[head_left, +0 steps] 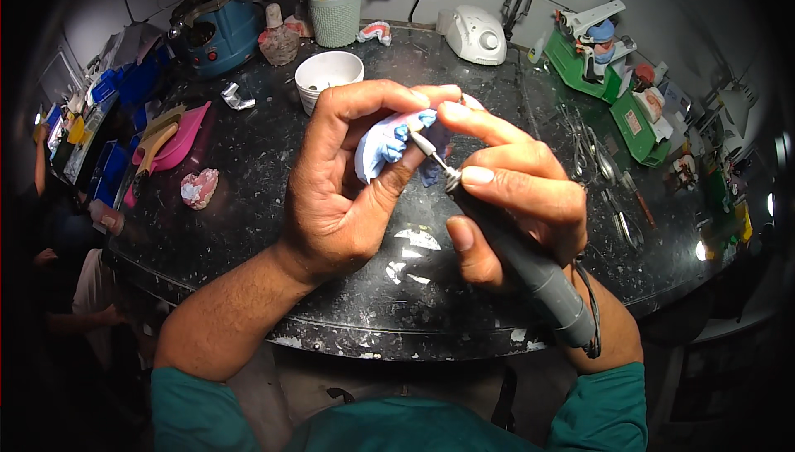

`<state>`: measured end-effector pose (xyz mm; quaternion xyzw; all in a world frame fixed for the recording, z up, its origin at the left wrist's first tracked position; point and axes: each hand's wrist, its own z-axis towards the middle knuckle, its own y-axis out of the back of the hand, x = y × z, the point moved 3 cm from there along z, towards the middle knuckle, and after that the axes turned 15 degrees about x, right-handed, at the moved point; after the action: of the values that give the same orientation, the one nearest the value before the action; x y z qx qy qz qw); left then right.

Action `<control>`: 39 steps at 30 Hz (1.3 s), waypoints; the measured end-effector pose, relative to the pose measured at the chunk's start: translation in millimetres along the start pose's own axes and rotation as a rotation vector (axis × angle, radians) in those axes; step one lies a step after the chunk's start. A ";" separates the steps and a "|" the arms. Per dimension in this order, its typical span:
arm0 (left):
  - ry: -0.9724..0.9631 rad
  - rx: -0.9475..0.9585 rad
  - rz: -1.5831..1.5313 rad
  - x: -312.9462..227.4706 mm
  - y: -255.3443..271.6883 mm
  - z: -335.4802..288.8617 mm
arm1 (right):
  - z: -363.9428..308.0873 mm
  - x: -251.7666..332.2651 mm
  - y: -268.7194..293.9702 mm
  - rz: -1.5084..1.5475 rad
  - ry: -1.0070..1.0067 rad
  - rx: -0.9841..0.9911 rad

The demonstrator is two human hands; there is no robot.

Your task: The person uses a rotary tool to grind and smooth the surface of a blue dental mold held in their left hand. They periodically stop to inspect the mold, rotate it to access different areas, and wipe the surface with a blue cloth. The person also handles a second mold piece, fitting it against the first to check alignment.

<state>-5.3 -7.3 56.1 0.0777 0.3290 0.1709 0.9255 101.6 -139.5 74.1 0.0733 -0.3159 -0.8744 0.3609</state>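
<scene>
My left hand (331, 191) is wrapped round a light blue dental cast (373, 147), holding it up over the middle of the bench. Darker blue teeth show along the cast's right side. In my right hand (530, 195) is a dark grey rotary handpiece (546, 278), gripped like a pen and slanting up to the left. Its pale, cone-shaped bit (424, 144) meets the cast near the blue teeth; whether it is spinning I cannot tell. My right fingertips reach close to the cast's upper end. Part of the cast is hidden behind my left fingers and thumb.
Beyond my left hand stands a white bowl (307, 98). A pink-and-white dental cast (199, 189) and pink dustpan (189, 139) lie left. A white control box (474, 36) sits at the back. Metal hand tools (617, 212) and green trays (571, 63) occupy the right. Another person (91, 286) is at far left.
</scene>
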 end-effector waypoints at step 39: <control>-0.010 0.020 -0.033 -2.4 -0.1 -0.3 | 1.9 2.1 -3.5 0.067 -0.022 -0.133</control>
<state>-7.3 -8.3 57.3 0.0825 0.3275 0.1521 0.9289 97.3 -138.0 73.7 0.0287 -0.2632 -0.8818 0.3904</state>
